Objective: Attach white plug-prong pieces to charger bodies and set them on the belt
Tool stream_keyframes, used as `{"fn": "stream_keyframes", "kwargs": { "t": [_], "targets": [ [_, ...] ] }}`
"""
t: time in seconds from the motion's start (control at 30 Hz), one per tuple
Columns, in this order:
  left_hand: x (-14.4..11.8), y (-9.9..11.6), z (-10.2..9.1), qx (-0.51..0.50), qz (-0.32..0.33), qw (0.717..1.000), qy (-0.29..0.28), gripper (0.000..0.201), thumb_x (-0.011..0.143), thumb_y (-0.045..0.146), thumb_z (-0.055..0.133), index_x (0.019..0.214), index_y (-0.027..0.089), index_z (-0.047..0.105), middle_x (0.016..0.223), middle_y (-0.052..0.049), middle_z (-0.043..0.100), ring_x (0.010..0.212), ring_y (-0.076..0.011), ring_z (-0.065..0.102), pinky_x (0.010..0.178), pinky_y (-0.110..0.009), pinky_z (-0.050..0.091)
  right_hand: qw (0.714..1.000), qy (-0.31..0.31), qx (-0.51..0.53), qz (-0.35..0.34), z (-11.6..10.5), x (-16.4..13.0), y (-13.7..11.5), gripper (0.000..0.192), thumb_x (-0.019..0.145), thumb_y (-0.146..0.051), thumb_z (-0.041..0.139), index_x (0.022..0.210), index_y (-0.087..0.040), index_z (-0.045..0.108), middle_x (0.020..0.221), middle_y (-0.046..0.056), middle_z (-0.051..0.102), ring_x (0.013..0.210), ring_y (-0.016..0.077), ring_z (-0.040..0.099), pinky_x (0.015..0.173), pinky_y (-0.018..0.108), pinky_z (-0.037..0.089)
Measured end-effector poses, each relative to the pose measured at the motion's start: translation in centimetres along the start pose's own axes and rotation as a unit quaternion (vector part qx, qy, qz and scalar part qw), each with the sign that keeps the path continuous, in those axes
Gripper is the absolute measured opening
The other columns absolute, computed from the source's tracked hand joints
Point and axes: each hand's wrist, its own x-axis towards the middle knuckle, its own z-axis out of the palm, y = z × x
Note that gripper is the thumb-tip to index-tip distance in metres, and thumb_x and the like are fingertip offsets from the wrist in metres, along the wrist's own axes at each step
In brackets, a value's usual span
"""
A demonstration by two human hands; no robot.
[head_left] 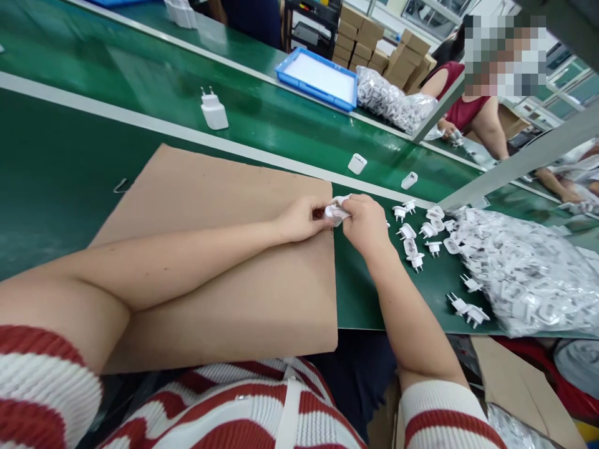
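A long green surface (pixel 140 112) runs across the view, and a large brown cardboard sheet (pixel 224 262) lies on it as the main landmark. At the sheet's far right corner, the left hand (pixel 299 219) and the right hand (pixel 365 223) meet, fingers curled and closed together on one small white plug piece (pixel 336 212), which is held just above the sheet's edge. Most of the piece is hidden by the fingers; what shows seems to lie with its long axis running between the two hands, but which way its pins point cannot be told. To the right of the sheet sits a clear bag of white plug parts (pixel 528 274), and between bag and sheet a scatter of loose plug pieces (pixel 416 240) rests on the green, many with pins up or sideways. Beyond the sheet, a finished white charger (pixel 214 111) stands pins upward, and farther off is a blue tray (pixel 321 78). Handling looks best done with a fingertip pinch on the sides, keeping the pins clear, the wrists steadied over the sheet.
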Motion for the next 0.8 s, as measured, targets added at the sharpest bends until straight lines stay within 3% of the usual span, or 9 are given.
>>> {"fn": "stream_keyframes", "kwargs": {
  "t": [0.1,0.17,0.27,0.37,0.43,0.53,0.63,0.7,0.8],
  "targets": [
    [-0.5,0.3,0.0,0.051,0.018,0.999,0.006,0.024,0.088,0.036,0.071,0.1,0.016,0.075,0.091,-0.006,0.075,0.081,-0.0223,0.068,0.074,-0.032,0.051,0.999,0.004,-0.004,0.031,0.0,0.1,-0.6,0.036,0.076,-0.003,0.05,0.096,-0.021,0.074,0.09,0.007,0.069,0.09,0.025,0.058,0.068,0.031,0.034],
    [-1.0,0.6,0.0,0.135,0.036,0.99,0.017,0.03,0.095,0.036,0.065,0.116,0.015,0.072,0.096,-0.008,0.076,0.085,-0.0237,0.068,0.077,-0.034,0.052,0.999,-0.007,-0.012,0.05,0.1,0.0,-1.0,0.035,0.077,-0.003,0.05,0.095,-0.021,0.074,0.094,0.008,0.07,0.093,0.0253,0.06,0.07,0.031,0.035],
    [-1.5,0.8,0.1,0.298,0.066,0.952,0.002,0.043,0.103,0.035,0.053,0.136,0.008,0.062,0.104,-0.016,0.076,0.094,-0.0296,0.069,0.086,-0.041,0.053,0.997,-0.011,-0.018,0.068,0.4,-0.3,-1.3,0.033,0.08,-0.004,0.05,0.096,-0.02,0.074,0.096,0.008,0.071,0.095,0.026,0.061,0.074,0.032,0.038],
    [-1.5,0.9,0.1,0.396,0.069,0.915,-0.036,0.049,0.106,0.033,0.046,0.14,-0.001,0.057,0.108,-0.024,0.074,0.103,-0.0362,0.067,0.092,-0.049,0.053,0.996,0.02,-0.003,0.084,0.9,-0.7,-1.3,0.034,0.083,-0.004,0.05,0.1,-0.02,0.075,0.1,0.009,0.073,0.098,0.0265,0.062,0.078,0.032,0.041],
    [-1.4,1.0,0.1,0.379,0.064,0.922,-0.039,0.048,0.104,0.032,0.048,0.139,0.0,0.057,0.113,-0.025,0.072,0.109,-0.0375,0.066,0.096,-0.051,0.052,0.994,0.043,0.014,0.097,1.3,-1.1,-1.2,0.034,0.083,-0.005,0.051,0.102,-0.02,0.075,0.103,0.009,0.073,0.1,0.0268,0.063,0.081,0.033,0.043],
    [-1.0,0.8,-0.1,0.242,0.07,0.967,-0.027,0.047,0.099,0.032,0.057,0.141,0.01,0.056,0.122,-0.019,0.07,0.111,-0.0322,0.067,0.1,-0.048,0.053,0.991,0.054,0.043,0.114,1.8,-1.5,-1.0,0.03,0.084,-0.007,0.053,0.102,-0.019,0.074,0.103,0.01,0.073,0.101,0.0272,0.063,0.086,0.034,0.046],
    [0.3,0.3,-0.7,0.108,0.073,0.99,-0.047,0.039,0.096,0.031,0.057,0.132,0.017,0.063,0.117,-0.012,0.072,0.099,-0.0258,0.069,0.093,-0.04,0.056,0.985,0.063,0.097,0.131,2.1,-1.6,-0.1,0.035,0.087,-0.014,0.057,0.12,-0.019,0.069,0.102,0.01,0.072,0.096,0.0268,0.063,0.085,0.036,0.049],
    [1.8,-0.3,-1.4,0.086,0.061,0.993,-0.045,0.034,0.095,0.032,0.057,0.123,0.018,0.068,0.113,-0.011,0.073,0.095,-0.0249,0.07,0.09,-0.039,0.056,0.978,0.095,0.128,0.135,1.8,-1.9,1.1,0.046,0.09,-0.023,0.062,0.136,-0.02,0.06,0.109,0.011,0.069,0.099,0.027,0.062,0.087,0.038,0.05],
    [5.2,-1.6,-3.5,0.139,0.002,0.989,0.045,0.036,0.091,0.032,0.062,0.123,0.015,0.067,0.119,-0.013,0.072,0.098,-0.0266,0.069,0.093,-0.04,0.054,0.971,0.116,0.081,0.193,1.1,-2.9,3.6,0.06,0.085,-0.036,0.074,0.139,-0.017,0.055,0.126,0.019,0.061,0.113,0.0332,0.059,0.092,0.044,0.05]
  ]
}}
